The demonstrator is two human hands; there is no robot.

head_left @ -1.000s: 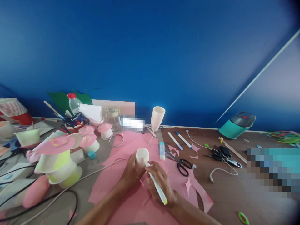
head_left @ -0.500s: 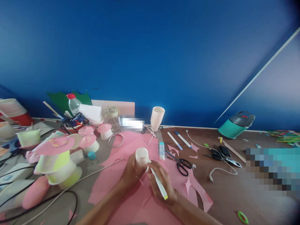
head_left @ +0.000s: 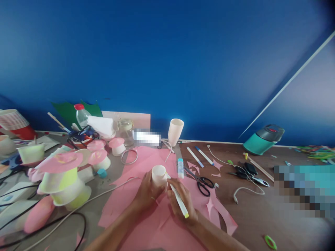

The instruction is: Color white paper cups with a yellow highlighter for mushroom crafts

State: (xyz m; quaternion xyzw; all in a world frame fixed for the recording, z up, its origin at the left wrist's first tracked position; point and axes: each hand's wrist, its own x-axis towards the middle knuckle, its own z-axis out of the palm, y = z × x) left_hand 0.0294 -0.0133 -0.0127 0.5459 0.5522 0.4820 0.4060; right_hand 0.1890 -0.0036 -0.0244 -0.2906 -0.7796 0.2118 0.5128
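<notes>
A small white paper cup [head_left: 158, 174] is gripped in my left hand [head_left: 145, 193], its fingers wrapped round the left side and the open rim facing up. My right hand [head_left: 188, 203] holds a white marker [head_left: 180, 201] with a yellow end pointing back toward me. The marker's front end is at the cup's right side; its tip is hidden behind my fingers. Both hands are above the pink paper [head_left: 136, 226]. Just beyond my right hand lie a glue stick [head_left: 180, 168] and black-handled scissors [head_left: 203, 186].
At left stand yellow-and-white cups topped with pink paper [head_left: 61, 164], among cables [head_left: 78, 207]. Behind are a glass jar [head_left: 126, 132] and a tall white cup stack [head_left: 175, 132]. To the right lie two more markers [head_left: 195, 157], a cord, keys and a teal container [head_left: 263, 139].
The cup is slightly turned and a little farther right in my left hand. My right hand and the marker have shifted slightly, with the yellow end a bit higher and farther right.
</notes>
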